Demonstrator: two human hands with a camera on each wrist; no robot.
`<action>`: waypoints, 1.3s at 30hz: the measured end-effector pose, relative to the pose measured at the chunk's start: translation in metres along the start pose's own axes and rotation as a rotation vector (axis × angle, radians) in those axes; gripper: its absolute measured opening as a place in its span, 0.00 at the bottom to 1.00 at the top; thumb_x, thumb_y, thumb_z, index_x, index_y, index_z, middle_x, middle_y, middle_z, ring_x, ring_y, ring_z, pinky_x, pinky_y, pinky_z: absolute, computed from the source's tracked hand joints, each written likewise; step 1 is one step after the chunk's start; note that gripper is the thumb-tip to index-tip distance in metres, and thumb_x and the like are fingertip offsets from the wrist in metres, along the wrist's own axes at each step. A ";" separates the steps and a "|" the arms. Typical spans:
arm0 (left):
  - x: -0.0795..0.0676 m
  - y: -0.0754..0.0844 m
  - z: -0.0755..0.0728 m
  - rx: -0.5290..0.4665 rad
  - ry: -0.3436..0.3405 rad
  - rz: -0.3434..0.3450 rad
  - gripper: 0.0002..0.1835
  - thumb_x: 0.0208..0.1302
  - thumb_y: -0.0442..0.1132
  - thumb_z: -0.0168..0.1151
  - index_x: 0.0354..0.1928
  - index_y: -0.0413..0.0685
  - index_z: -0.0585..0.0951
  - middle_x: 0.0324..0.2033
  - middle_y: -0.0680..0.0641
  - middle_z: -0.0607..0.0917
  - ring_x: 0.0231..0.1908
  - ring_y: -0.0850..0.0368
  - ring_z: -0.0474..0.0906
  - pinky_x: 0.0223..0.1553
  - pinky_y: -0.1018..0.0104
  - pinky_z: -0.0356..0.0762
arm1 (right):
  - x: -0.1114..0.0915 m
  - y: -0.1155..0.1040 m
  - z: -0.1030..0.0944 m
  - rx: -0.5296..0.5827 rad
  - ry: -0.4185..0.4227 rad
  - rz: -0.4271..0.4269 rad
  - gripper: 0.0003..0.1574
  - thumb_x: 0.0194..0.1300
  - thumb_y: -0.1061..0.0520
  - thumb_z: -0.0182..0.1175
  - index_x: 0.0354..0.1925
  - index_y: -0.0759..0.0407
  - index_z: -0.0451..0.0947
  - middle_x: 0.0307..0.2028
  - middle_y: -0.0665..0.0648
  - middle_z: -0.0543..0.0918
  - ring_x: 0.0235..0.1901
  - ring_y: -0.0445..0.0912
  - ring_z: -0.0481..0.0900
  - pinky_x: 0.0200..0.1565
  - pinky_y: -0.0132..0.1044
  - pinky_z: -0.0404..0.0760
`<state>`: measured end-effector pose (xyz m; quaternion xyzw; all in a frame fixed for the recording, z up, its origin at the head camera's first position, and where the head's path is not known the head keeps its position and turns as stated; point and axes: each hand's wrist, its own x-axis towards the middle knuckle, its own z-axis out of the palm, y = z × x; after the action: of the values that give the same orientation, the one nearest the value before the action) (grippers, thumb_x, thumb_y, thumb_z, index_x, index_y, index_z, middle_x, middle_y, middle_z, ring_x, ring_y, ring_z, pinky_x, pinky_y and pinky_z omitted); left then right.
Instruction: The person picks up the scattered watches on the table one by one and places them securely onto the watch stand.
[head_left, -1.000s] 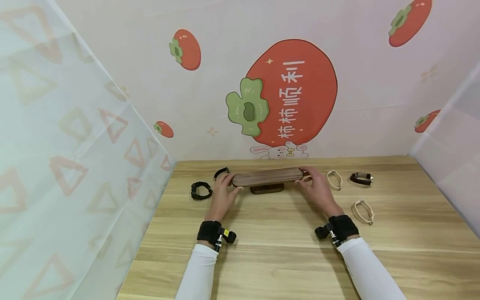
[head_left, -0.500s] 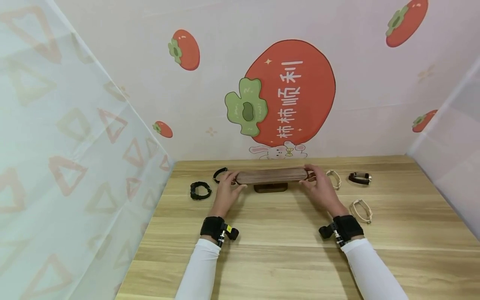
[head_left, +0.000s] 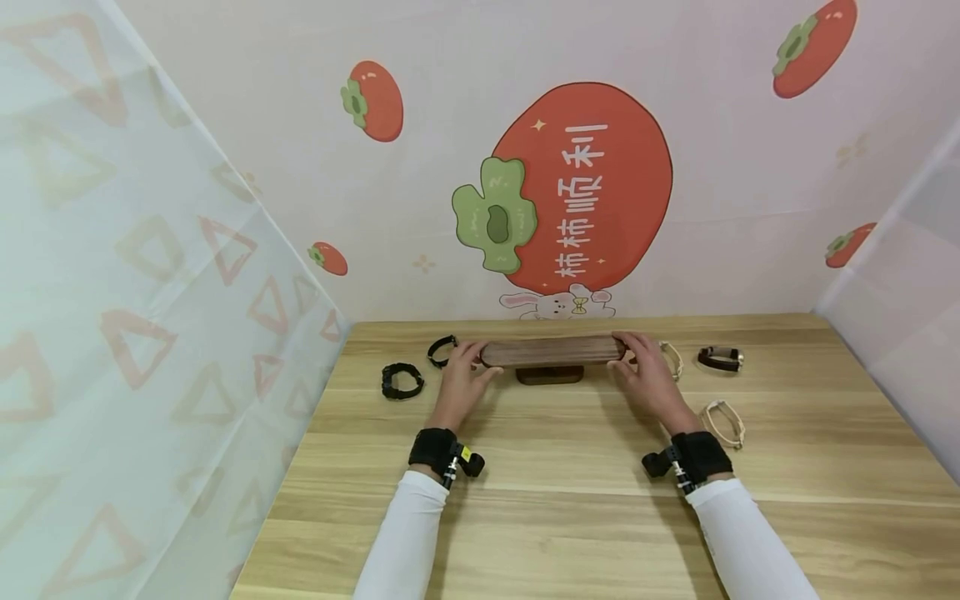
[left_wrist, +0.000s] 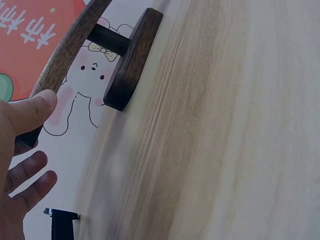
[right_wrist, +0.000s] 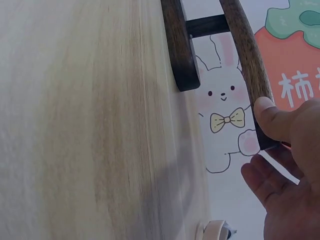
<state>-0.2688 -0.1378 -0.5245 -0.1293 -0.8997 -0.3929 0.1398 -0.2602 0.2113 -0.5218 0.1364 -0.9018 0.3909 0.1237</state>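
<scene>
A dark brown wooden T-shaped display stand is at the back middle of the table, its long top bar running left to right. My left hand pinches the bar's left end, the thumb on the near side. At the right end my right hand pinches it the same way. Both wrist views show the short post joining the bar to the dark base. The base is at the tabletop; whether it touches the wood, I cannot tell.
Left of the stand are a black watch and a black band, the latter partly behind my left hand. On the right lie two cream bands, one nearer, and a dark watch. A printed wall rises behind the table.
The stand has shifted a little to the right, with both hands keeping hold of its ends. The watches and bands have stayed in place.
</scene>
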 end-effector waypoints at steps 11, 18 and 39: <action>0.003 0.003 0.005 0.008 -0.011 0.022 0.33 0.68 0.42 0.76 0.71 0.38 0.78 0.64 0.39 0.79 0.52 0.47 0.80 0.53 0.53 0.85 | -0.003 0.002 -0.004 -0.009 0.039 0.002 0.35 0.74 0.63 0.67 0.74 0.68 0.70 0.70 0.75 0.71 0.68 0.69 0.68 0.57 0.63 0.76; 0.004 0.003 0.010 0.006 -0.029 0.005 0.34 0.67 0.44 0.76 0.72 0.42 0.78 0.66 0.41 0.79 0.53 0.49 0.80 0.54 0.53 0.85 | -0.005 0.004 -0.007 -0.018 0.045 -0.009 0.35 0.73 0.65 0.67 0.73 0.69 0.70 0.69 0.76 0.72 0.64 0.68 0.71 0.53 0.61 0.79; 0.002 -0.001 0.016 -0.095 -0.003 -0.032 0.35 0.67 0.44 0.76 0.73 0.46 0.77 0.67 0.44 0.79 0.50 0.51 0.80 0.48 0.58 0.85 | -0.005 0.002 -0.008 -0.097 0.045 -0.005 0.35 0.73 0.62 0.68 0.73 0.68 0.71 0.66 0.75 0.76 0.62 0.69 0.73 0.53 0.63 0.79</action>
<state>-0.2733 -0.1266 -0.5345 -0.1221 -0.8821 -0.4371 0.1258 -0.2552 0.2192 -0.5189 0.1238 -0.9164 0.3492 0.1513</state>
